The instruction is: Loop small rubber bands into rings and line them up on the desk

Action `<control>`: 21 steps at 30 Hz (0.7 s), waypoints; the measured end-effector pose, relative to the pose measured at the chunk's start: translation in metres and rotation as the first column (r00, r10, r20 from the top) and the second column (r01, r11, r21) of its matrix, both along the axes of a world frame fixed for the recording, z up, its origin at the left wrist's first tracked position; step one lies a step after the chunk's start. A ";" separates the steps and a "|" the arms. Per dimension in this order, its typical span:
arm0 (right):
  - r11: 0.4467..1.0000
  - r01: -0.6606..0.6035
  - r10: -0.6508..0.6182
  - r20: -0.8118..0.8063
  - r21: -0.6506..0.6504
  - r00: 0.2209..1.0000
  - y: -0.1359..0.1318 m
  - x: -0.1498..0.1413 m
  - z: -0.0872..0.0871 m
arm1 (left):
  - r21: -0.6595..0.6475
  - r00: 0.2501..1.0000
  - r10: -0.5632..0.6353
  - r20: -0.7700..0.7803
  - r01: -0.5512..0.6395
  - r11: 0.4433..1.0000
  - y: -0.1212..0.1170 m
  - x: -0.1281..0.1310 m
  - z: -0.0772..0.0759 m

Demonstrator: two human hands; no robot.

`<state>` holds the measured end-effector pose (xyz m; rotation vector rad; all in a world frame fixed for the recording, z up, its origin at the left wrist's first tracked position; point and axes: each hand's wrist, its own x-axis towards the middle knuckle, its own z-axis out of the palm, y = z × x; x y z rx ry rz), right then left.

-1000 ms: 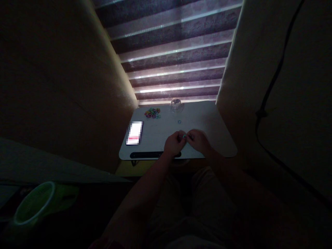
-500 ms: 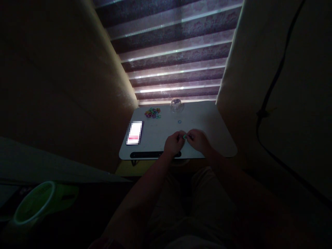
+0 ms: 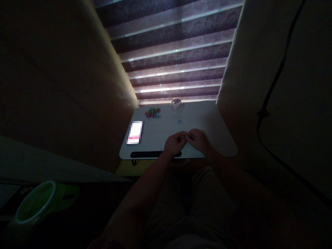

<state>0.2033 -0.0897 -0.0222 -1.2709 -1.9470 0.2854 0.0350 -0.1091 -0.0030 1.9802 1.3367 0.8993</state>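
Above the front half of a white lap table (image 3: 155,135), my left hand (image 3: 175,143) and my right hand (image 3: 199,140) meet with their fingertips together. A small green ring (image 3: 186,136) is pinched between them, mostly covered by the fingers. Both hands are closed. Just beyond them a single pale blue ring (image 3: 180,121) lies on the tabletop. Farther back on the left is a loose pile of small coloured rings (image 3: 152,113). A clear glass jar (image 3: 176,105) stands at the far edge.
A phone (image 3: 135,132) with a lit screen lies on the table's left side. Along the front edge runs a black slot (image 3: 145,154). A green basket (image 3: 36,202) is at lower left, a dark cable (image 3: 275,79) hangs on the right, and a striped blind (image 3: 176,52) covers the window.
My fingertips have closed further over the green ring, so less of it shows. The hands have otherwise hardly moved, and the things on the table lie as before.
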 end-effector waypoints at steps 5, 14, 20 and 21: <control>1.000 -0.005 0.005 0.034 -0.003 0.999 0.001 0.001 -0.001 | 0.019 0.998 -0.018 0.056 0.017 1.000 0.000 -0.001 -0.002; 0.999 -0.028 0.028 0.014 -0.021 0.999 0.000 0.003 -0.001 | 0.085 0.995 0.090 -0.046 -0.086 0.993 0.005 0.000 -0.009; 0.997 -0.067 0.066 -0.049 -0.032 0.997 0.000 0.002 -0.003 | 0.087 0.986 0.132 -0.106 -0.123 0.989 0.005 0.000 -0.009; 0.997 -0.075 0.073 -0.052 -0.034 0.996 0.001 0.002 -0.003 | 0.084 0.983 0.139 -0.117 -0.130 0.988 0.005 0.000 -0.009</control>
